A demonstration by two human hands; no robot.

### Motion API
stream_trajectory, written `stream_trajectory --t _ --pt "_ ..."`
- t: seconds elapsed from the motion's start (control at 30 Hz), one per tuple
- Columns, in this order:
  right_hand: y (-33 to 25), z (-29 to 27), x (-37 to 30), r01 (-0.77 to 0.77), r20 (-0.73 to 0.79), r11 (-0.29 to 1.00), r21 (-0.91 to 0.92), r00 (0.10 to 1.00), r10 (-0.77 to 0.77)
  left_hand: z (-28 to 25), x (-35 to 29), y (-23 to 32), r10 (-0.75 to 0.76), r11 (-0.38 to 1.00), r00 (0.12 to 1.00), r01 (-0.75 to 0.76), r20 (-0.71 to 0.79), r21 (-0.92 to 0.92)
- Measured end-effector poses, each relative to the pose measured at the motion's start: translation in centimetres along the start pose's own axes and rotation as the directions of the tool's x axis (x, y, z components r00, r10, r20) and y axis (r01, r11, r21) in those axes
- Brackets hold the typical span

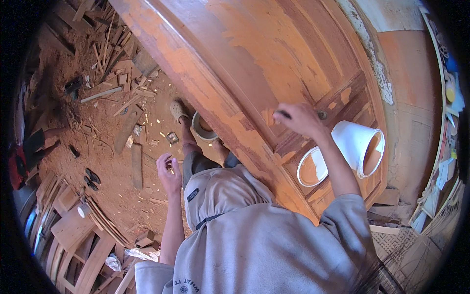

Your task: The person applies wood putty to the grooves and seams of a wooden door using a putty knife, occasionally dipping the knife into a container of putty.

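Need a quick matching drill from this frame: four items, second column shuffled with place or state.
1. right hand
2. left hand
3. white bucket
4. round lid

A. lying on its side on the door
B. lying flat on the door, orange inside
C. raised over the sawdust floor, off the door
D. pressing a small tool against the door panel

Pairs: 1-D, 2-C, 3-A, 4-B

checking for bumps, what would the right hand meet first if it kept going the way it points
The right hand points down at the wooden door and seems to be on it already, so the door panel comes first; depth is hard to judge.
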State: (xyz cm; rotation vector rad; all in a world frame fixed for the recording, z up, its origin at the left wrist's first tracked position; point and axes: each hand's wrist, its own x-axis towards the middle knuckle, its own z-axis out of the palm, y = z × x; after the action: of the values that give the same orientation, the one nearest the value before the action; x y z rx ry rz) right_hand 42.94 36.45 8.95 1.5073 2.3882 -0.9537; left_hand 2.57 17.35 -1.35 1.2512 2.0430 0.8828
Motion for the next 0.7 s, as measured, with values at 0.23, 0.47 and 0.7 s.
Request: stream_trajectory --t 0.23,0.47,0.7 --pt "1.2 1.5 -3.7 -0.251 -0.148 0.957 0.149 0.951 0.272 1.4 -0.8 0.4 -0.027 0.996 0.997 0.02 0.078 0.082" --pt "1.6 6.1 -3.0 -0.184 -0.089 0.983 -0.008 0.979 0.183 3.3 -0.8 2.1 -0.002 0.986 0.986 -0.026 0.167 0.167" --pt "1.9 6.8 -0.7 -0.004 -0.019 0.978 -0.208 1.0 0.0 5.5 -0.7 2.9 -0.015 0.98 0.983 -0.022 0.184 0.196"
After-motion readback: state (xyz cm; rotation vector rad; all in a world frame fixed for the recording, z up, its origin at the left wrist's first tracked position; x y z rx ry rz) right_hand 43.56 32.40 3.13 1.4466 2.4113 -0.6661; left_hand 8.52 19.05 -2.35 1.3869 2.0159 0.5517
